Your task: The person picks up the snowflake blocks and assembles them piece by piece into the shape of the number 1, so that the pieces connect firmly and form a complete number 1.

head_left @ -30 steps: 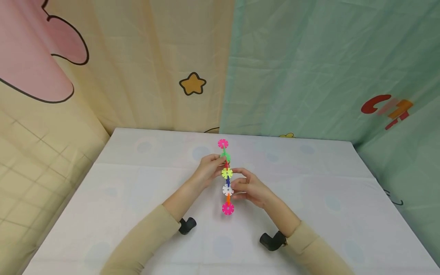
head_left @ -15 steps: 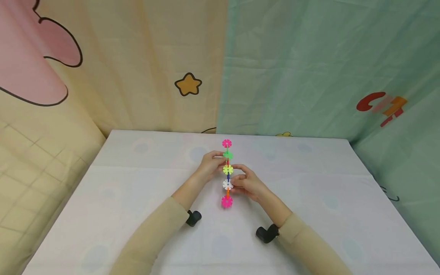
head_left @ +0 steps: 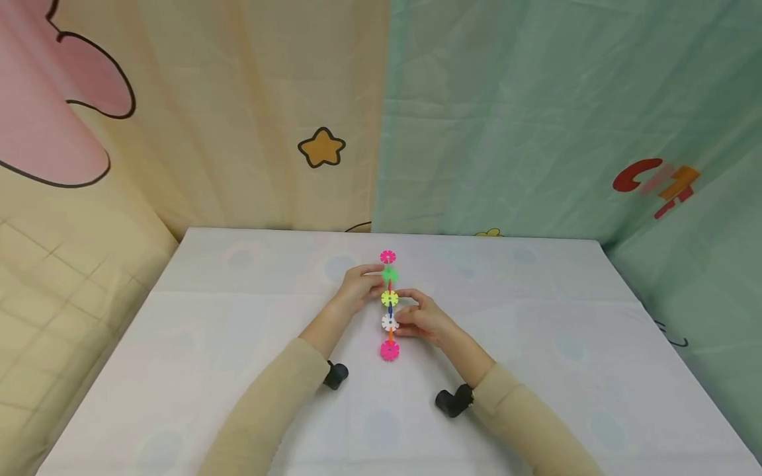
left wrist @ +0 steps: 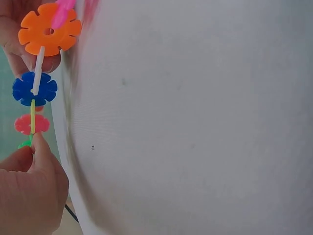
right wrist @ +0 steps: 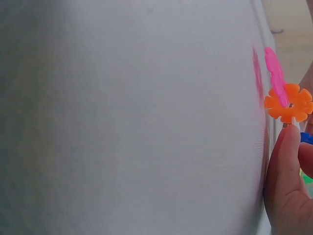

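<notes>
A straight chain of slotted plastic snowflake discs runs away from me over the table in the head view. From far to near come a pink disc (head_left: 388,256), a green disc (head_left: 389,274), a red one seen edge-on, a yellow disc (head_left: 389,299), a blue one edge-on, a white disc (head_left: 389,322), an orange one edge-on and a pink disc (head_left: 389,351). My left hand (head_left: 357,289) pinches the chain near the green disc, as the left wrist view confirms beside the red disc (left wrist: 31,124). With thumb and fingers, my right hand (head_left: 431,322) pinches the white disc, just past the orange disc (right wrist: 299,100).
A white cloth with pale dots covers the table (head_left: 536,344). Beige and green curtains (head_left: 506,119) hang behind it. Black wrist devices sit near the left sleeve (head_left: 336,375) and the right sleeve (head_left: 454,400).
The head view has swung slightly. Both hands keep their hold, and the chain has shifted a little; its discs now line up straighter and look slightly closer together.
</notes>
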Tool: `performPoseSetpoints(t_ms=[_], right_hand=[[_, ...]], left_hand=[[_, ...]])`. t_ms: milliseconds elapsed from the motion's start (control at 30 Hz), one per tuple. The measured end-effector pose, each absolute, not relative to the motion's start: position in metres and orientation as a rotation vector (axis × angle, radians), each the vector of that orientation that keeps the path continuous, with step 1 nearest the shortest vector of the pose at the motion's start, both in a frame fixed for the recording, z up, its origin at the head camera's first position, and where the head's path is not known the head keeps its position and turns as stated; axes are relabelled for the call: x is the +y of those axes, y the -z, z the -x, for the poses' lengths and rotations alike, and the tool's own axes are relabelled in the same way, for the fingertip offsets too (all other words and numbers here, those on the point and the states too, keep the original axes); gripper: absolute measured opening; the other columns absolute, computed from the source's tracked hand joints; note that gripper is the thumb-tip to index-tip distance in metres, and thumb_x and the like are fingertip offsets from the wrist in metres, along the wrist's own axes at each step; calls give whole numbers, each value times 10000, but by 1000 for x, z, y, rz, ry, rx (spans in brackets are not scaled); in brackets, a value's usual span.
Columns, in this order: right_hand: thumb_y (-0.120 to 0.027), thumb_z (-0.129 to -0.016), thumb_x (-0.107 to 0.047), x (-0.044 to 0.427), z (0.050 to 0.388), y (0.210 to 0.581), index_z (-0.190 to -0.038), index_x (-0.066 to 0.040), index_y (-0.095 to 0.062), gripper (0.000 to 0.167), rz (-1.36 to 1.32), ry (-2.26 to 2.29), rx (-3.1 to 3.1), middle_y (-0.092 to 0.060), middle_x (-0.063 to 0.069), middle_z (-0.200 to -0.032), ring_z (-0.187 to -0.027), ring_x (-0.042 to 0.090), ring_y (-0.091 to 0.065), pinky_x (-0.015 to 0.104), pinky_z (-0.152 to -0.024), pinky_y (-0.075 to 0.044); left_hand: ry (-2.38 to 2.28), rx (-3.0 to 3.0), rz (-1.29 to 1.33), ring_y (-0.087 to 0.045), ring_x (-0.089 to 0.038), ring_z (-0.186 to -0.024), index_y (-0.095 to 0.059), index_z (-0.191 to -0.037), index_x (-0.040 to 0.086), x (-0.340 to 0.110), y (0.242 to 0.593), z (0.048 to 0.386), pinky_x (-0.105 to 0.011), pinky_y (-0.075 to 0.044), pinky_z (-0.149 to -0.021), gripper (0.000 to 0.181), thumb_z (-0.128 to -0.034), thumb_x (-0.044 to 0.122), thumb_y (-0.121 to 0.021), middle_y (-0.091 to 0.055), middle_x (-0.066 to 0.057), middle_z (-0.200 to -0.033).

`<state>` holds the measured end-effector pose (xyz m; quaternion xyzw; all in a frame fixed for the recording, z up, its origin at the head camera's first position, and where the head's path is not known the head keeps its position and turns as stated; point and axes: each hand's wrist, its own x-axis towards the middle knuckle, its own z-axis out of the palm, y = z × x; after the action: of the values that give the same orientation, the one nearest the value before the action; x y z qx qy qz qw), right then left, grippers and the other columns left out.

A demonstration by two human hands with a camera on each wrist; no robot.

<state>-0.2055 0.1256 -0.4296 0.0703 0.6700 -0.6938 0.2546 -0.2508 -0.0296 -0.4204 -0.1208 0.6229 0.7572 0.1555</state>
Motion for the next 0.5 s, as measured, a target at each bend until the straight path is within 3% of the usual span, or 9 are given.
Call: performPoseSetpoints(t_ms=[267,500], right_hand=[[-524,-875,100,123,207,432,-1377,-22,-361,542,-201,1862,1800,-594,72,-782,-659,154,-617,268,-610,-550],[-529,-883,81,124,210,431,-1383,-26,-385,531,-237,1833,1817,-599,87,-818,-648,152,-620,277,-626,-552]], left_hand=[[-2137,1786,405,-573,-153,-829,-553,-1248,-28,-30,427,254,-290,-505,-844,367,-886,-77,-515,-555,-209,-1209],[-2098,1792,423,-550,-147,-792,-546,-1243,-50,-32,429,255,-308,-500,-860,319,-931,-25,-485,-573,-146,-974]])
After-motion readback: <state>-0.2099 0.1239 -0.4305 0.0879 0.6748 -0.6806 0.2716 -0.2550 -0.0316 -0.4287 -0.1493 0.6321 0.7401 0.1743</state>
